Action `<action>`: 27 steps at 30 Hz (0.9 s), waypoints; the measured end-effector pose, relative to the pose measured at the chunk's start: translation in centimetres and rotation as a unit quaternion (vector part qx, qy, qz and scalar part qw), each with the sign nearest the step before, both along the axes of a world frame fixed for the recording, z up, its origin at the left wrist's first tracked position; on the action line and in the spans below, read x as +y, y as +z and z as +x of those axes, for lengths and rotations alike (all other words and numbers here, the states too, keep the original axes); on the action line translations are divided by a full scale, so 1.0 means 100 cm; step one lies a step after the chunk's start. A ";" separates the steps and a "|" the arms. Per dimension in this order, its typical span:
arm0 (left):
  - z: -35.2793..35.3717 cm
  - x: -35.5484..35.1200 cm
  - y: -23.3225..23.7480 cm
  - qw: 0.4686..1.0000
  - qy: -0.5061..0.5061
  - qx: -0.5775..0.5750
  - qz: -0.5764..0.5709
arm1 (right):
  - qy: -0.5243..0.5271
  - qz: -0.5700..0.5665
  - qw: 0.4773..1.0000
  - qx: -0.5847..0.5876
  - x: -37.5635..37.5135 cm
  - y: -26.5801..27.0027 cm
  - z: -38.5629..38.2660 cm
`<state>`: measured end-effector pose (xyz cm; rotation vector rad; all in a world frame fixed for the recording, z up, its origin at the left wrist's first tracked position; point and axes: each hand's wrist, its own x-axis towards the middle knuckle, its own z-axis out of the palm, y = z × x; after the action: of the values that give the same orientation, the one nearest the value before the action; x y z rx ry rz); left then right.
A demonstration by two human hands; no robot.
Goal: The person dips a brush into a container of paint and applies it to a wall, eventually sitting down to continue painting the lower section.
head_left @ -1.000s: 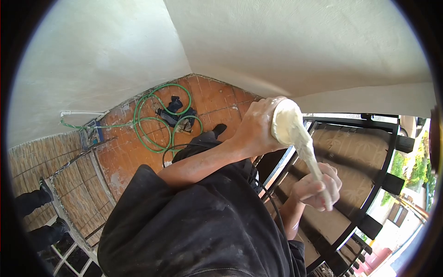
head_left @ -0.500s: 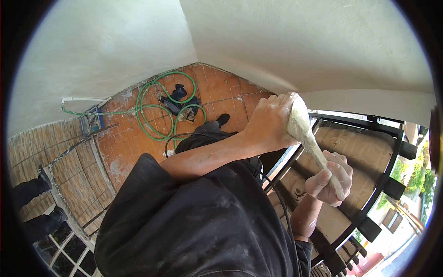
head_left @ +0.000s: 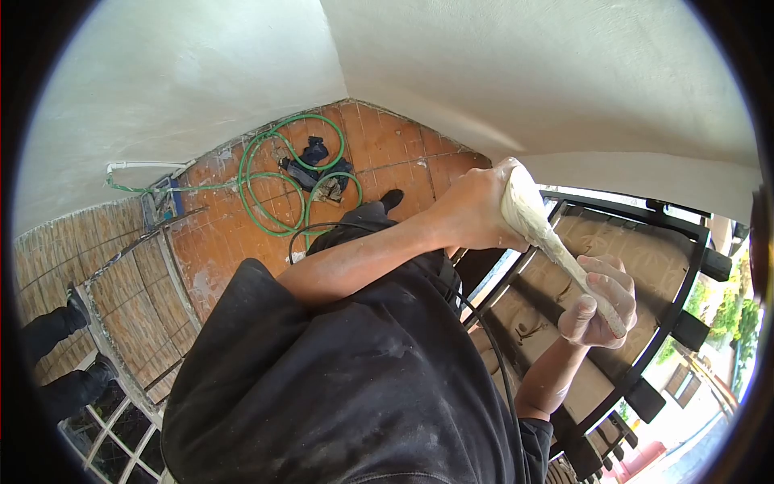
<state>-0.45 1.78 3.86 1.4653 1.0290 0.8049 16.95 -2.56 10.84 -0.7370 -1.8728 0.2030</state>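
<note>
A long tool smeared with pale putty (head_left: 528, 211) spans the gap between my two hands, broad at one end and tapering to a narrow end. My left hand (head_left: 484, 206) is closed at its broad end, with the fingers mostly hidden behind it. Around the narrow end, my right hand (head_left: 601, 302) has its thumb and fingers wrapped, and a brownish tip pokes out below them. Whitish residue covers the fingers of the right hand. The putty hides what kind of tool it is.
Pale walls (head_left: 427, 73) meet in a corner ahead. On the orange tiled floor (head_left: 387, 141) lie a coiled green hose (head_left: 242, 173) and dark cloth (head_left: 314, 153). A black metal frame with brown panels (head_left: 637, 250) stands at right. Another person's legs (head_left: 60, 331) show at left.
My right hand has moved to the right and slightly up with the narrow end. The left hand stays at the broad end, and the tool slants less steeply.
</note>
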 end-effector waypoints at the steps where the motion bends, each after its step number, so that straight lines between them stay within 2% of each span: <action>1: -0.001 0.001 -0.003 0.999 -0.021 -0.029 -0.028 | 0.001 -0.002 1.000 0.000 0.000 0.002 0.002; 6: 0.001 0.003 -0.010 0.984 -0.074 -0.096 -0.131 | 0.022 -0.082 0.996 0.029 0.000 0.010 0.009; 10: 0.001 0.002 -0.011 0.960 -0.089 -0.154 -0.218 | 0.029 -0.093 0.995 0.039 0.001 0.011 0.011; 19: 0.004 0.002 -0.016 0.927 -0.123 -0.198 -0.295 | 0.042 -0.092 0.995 0.008 0.002 0.015 0.016; 23: 0.004 0.003 -0.014 0.937 -0.125 -0.184 -0.270 | -0.005 -0.063 0.998 0.031 0.004 0.007 0.020; 25: 0.003 0.004 -0.012 0.965 -0.116 -0.159 -0.175 | -0.081 -0.022 0.991 0.101 0.006 0.004 0.023; 26: 0.002 0.005 -0.010 0.965 -0.117 -0.160 -0.173 | -0.082 -0.019 0.991 0.101 0.008 0.003 0.024; 27: 0.001 0.005 -0.008 0.974 -0.113 -0.161 -0.114 | -0.148 -0.008 0.982 0.116 0.010 0.003 0.025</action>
<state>-0.33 2.30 3.06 1.1824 0.6704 0.7065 19.47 -1.56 11.11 -0.9509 -1.5227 0.1066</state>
